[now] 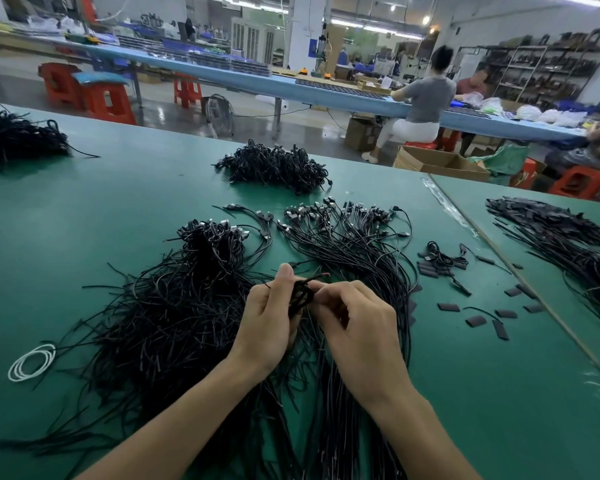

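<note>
Both hands meet over the middle of a green table (84, 209). My left hand (269, 320) grips a small coiled black cable (300, 294) with thumb raised. My right hand (357, 323) pinches the same coil from the right, fingers curled. A short wire end with a reddish tip sticks out above the coil. Below the hands lies a spread of straight black cables (347, 244) with connectors at the far end. To the left sits a tangled heap of black ties and cables (174, 313).
A pile of coiled cables (274, 166) lies further back, another (18, 136) at the far left. Small black sleeve pieces (478, 313) are scattered to the right, a white wire ring (32, 362) at the left. More black cables (561, 237) lie on the adjoining table. People work at a blue bench (326, 93) behind.
</note>
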### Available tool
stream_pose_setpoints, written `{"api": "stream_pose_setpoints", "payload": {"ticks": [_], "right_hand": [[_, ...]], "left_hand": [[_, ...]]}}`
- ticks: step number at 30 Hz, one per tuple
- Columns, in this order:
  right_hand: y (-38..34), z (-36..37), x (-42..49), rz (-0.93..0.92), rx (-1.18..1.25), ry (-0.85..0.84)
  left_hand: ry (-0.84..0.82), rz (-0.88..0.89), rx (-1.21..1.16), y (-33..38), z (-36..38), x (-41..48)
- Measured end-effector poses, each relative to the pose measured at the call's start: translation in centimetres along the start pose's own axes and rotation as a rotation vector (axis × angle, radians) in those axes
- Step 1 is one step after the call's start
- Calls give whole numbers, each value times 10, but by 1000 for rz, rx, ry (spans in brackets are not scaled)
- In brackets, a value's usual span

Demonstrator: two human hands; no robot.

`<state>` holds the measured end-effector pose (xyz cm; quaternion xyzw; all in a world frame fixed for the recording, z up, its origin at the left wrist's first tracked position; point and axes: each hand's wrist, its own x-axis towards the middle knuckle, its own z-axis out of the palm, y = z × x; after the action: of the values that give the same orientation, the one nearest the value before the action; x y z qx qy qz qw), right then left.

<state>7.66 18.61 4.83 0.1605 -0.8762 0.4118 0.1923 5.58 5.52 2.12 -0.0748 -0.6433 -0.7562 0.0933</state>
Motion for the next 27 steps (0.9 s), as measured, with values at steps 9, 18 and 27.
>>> {"api": "stream_pose_setpoints", "payload": {"ticks": [9, 18, 27], "right_hand": [[2, -3, 6, 348, 397, -195], [1, 8, -8, -212, -368, -105], [-7, -8, 0, -620, -637, -310]], "left_hand": [[3, 212, 8, 3, 2, -4], [58, -35, -8, -4, 0, 3], [-306, -655, 25, -11, -15, 2]]}}
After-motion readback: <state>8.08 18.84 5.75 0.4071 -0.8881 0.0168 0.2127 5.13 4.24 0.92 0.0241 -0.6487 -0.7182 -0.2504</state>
